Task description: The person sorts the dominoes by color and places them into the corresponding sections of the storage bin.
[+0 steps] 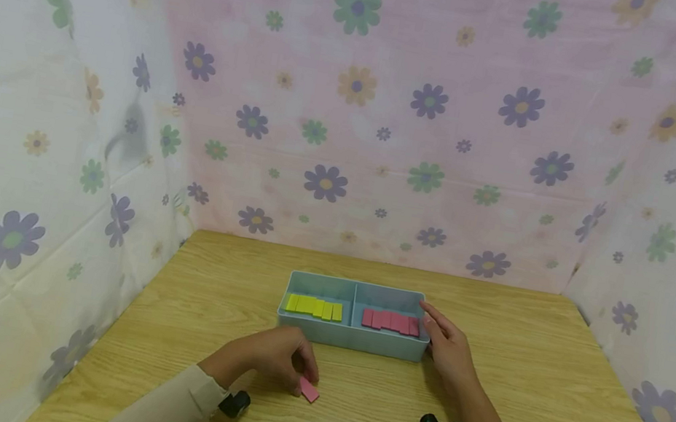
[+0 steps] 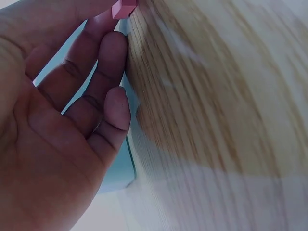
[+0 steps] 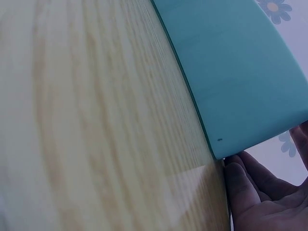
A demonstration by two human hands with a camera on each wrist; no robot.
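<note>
Thumb and fingertips of my left hand (image 1: 280, 355) pinch a small flat pink tile (image 1: 309, 390) just above the wooden table, in front of the box. In the left wrist view, the pink tile's end (image 2: 124, 8) shows at the top while the other fingers stay loosely bent. A light blue two-compartment box (image 1: 351, 338) stands beyond that hand. Yellow tiles (image 1: 314, 307) lie in a row in its left compartment, pink tiles (image 1: 390, 322) in its right one. My right hand (image 1: 452, 358) rests against the box's right end, fingers extended along the wall and fingertips at the lower corner.
The box sits on a wood-grain table (image 1: 221, 281). Flower-patterned cloth (image 1: 380, 151) hangs behind the table and along both sides. Each wrist wears a small black camera, such as the left wrist camera (image 1: 235, 403).
</note>
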